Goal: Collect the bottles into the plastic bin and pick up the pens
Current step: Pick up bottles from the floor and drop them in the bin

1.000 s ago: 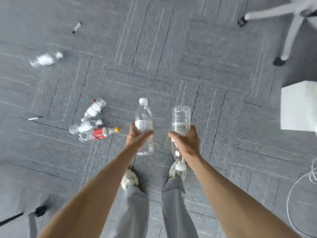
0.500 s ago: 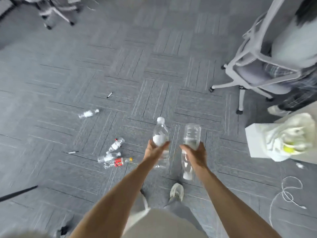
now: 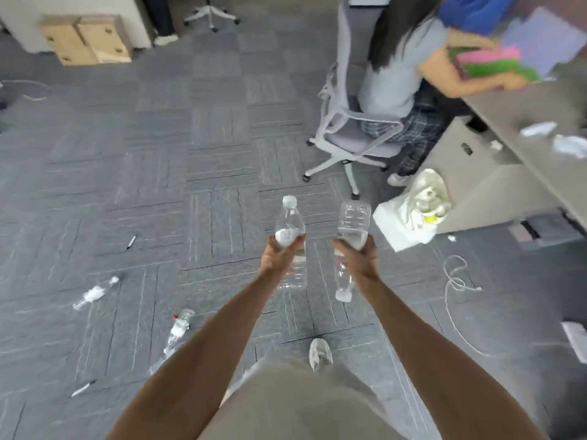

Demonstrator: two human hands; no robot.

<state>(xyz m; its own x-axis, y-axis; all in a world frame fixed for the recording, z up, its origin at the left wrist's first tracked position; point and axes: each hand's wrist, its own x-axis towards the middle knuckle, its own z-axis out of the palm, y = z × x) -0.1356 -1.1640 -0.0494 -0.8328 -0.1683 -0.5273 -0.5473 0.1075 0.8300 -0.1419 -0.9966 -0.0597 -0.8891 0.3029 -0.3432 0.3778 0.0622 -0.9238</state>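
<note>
Head view, looking down over both outstretched forearms at a grey carpet-tile floor (image 3: 190, 128). The left hand (image 3: 279, 257) is closed around the middle of a clear bottle (image 3: 289, 223) held upright, white cap at the top. The right hand (image 3: 357, 258) is closed around a second clear bottle (image 3: 353, 220) held inverted, its base pointing away and its white cap hanging below the hand. The two hands sit side by side, near each other but not touching.

On the floor to the left lie two more clear bottles: one (image 3: 93, 293) well out to the left, another (image 3: 179, 327) with a red detail just beside the left forearm. A dark pen (image 3: 131, 242) lies farther off, and a light pen-like object (image 3: 82, 389) lies near the lower left edge; blur hides its details.

To the right, a white box (image 3: 389, 223) holding a pale crumpled bag stands beside a desk (image 3: 521, 160). A seated person occupies a grey office chair (image 3: 346, 134). A white cable (image 3: 454, 281) curls on the floor.
</note>
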